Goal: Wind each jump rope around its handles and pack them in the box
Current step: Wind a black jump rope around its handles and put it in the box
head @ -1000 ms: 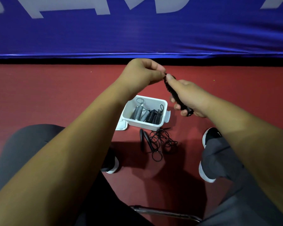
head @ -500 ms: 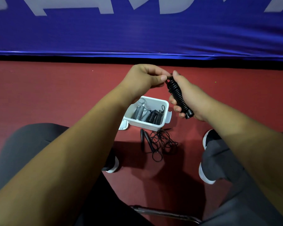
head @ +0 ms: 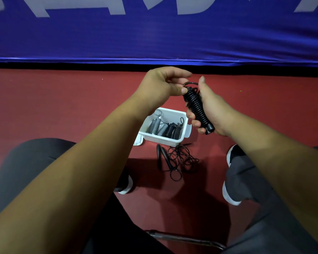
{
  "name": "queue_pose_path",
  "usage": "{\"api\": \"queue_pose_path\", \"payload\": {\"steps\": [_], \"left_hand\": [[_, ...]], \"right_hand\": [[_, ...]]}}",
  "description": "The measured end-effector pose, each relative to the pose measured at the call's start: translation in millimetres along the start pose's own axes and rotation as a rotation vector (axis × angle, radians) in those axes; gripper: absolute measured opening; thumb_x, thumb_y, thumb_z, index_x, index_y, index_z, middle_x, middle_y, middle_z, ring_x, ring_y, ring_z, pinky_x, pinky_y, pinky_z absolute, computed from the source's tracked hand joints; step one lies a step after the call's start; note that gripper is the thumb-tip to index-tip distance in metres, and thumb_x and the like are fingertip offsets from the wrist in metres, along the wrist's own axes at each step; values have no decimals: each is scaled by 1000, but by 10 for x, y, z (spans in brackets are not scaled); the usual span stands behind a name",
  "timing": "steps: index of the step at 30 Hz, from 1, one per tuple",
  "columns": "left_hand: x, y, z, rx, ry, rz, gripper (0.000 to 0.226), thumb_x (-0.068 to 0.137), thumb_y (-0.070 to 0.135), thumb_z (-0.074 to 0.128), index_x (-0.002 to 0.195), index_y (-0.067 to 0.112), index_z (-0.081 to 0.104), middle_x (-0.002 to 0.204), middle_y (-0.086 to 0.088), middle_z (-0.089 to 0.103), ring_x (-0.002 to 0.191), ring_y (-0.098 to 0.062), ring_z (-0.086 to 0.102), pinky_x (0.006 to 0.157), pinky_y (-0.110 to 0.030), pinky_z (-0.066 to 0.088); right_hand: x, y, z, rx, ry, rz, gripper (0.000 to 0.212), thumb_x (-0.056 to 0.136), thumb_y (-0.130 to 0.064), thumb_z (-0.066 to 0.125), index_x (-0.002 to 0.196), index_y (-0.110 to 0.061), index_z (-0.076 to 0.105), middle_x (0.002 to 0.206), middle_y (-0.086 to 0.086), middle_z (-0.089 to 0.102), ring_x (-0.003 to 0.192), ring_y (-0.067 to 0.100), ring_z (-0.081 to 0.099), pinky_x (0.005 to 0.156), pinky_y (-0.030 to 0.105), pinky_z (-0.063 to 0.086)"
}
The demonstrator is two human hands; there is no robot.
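Observation:
My right hand (head: 212, 114) grips a black jump rope (head: 195, 105) whose cord is wound tightly round its handles, held nearly upright above the box. My left hand (head: 163, 85) pinches the last loop of cord at the bundle's top end. Below them a white box (head: 175, 143) stands on the red floor and holds grey and black wound ropes (head: 165, 128). In front of the box lies an unwound black jump rope (head: 176, 160), its handles side by side and its cord in a loose tangle.
A white lid (head: 138, 141) lies by the box's left side. A blue padded barrier (head: 154, 37) runs across the back. My knees and white-soled shoes (head: 229, 191) flank the floor space, and a chair's metal bar (head: 184, 239) crosses the bottom.
The wound rope has turned from slanted to nearly upright. Both hands have shifted down and slightly right, and a small loop now shows at the bundle's top between my left fingers.

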State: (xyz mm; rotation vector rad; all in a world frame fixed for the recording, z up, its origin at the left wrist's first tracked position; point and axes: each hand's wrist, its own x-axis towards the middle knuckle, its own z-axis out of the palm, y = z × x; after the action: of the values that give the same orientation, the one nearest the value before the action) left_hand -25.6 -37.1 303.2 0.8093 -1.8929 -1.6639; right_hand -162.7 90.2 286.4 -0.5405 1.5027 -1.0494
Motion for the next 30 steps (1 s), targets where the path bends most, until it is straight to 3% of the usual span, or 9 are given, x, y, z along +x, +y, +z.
{"api": "queue_pose_path", "payload": {"steps": [6,9,14,18,21,26,30], "left_hand": [[-32,-15,10,13,17,6,35,81,-18,75,108,5,76,91,-7,79,91,-15,75,88,-31,61],[-51,-47,47,129,71,48,30,83,-12,76,106,7,79,93,-7,79,88,-11,74,81,-28,59],[-61,-153,103,233,78,81,26,83,-6,76,89,20,77,90,-12,78,85,-21,72,87,-44,63],[-91,-158,127,141,47,24,22,92,-6,71,85,15,67,82,0,72,77,-12,71,77,-37,65],[-108,-121,133,69,17,-17,20,93,-9,70,87,9,65,86,-7,69,71,-11,70,69,-28,63],[-123,-120,128,-92,69,-86,13,88,-12,74,88,1,72,82,-16,74,72,-24,72,73,-30,64],[-153,-129,183,-123,74,-134,12,87,-12,75,89,0,75,83,-16,76,75,-25,74,76,-29,63]], "right_hand": [[-21,8,4,15,-45,18,69,98,-82,31,104,-18,55,67,3,51,44,18,42,49,25,36],[-65,-12,17,13,-45,35,67,99,-81,31,102,-18,54,66,3,51,43,18,41,48,23,35],[-58,16,25,-1,-42,57,65,98,-83,33,101,-21,53,65,2,49,43,17,40,48,23,36],[-67,-8,-7,-31,-61,59,58,99,-77,38,102,-21,53,65,2,48,43,16,40,47,23,37],[-78,-25,-18,-82,-46,47,57,100,-75,39,104,-19,53,65,2,48,43,16,40,45,23,37],[-62,-11,4,-108,9,-6,58,99,-74,44,101,-18,59,63,4,51,43,19,42,48,25,39],[-44,39,-5,-151,58,-35,58,100,-72,46,99,-16,62,63,5,52,44,21,43,51,28,38]]}}
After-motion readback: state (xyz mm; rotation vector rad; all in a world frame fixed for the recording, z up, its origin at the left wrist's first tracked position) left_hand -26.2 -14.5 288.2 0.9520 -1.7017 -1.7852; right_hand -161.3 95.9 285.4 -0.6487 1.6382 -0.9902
